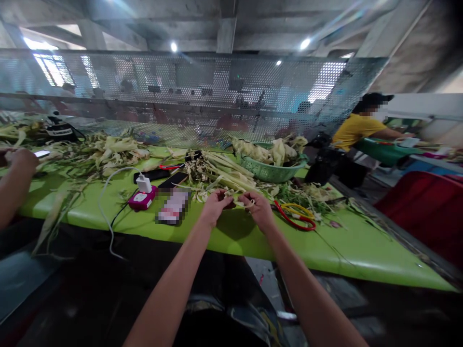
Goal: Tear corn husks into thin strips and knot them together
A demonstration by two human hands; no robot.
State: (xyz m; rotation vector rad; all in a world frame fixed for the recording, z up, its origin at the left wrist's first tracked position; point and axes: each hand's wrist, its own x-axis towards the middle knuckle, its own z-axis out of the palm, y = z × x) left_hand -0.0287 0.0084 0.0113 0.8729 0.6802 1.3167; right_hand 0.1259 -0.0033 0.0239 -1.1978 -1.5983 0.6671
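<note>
My left hand (pixel 216 207) and my right hand (pixel 257 208) are close together above the front part of the green table. Between them runs a thin, pale strip of corn husk (pixel 239 204), pinched in the fingers of both. Its ends are partly hidden by my fingers. Just right of my right hand lie red and yellow looped handles (pixel 298 218), which look like scissors. Behind my hands is a heap of pale husks and stalks (pixel 220 168). A phone (pixel 174 206) with a lit screen rests left of my left hand.
A green basket (pixel 271 171) of husks stands behind. Left are a magenta power socket (pixel 142 198) with a white charger (pixel 143 183), cables and dark phones. Another person's arm (pixel 16 178) is far left; a person in yellow (pixel 356 130) sits right. A perforated metal screen (pixel 188 96) backs the table.
</note>
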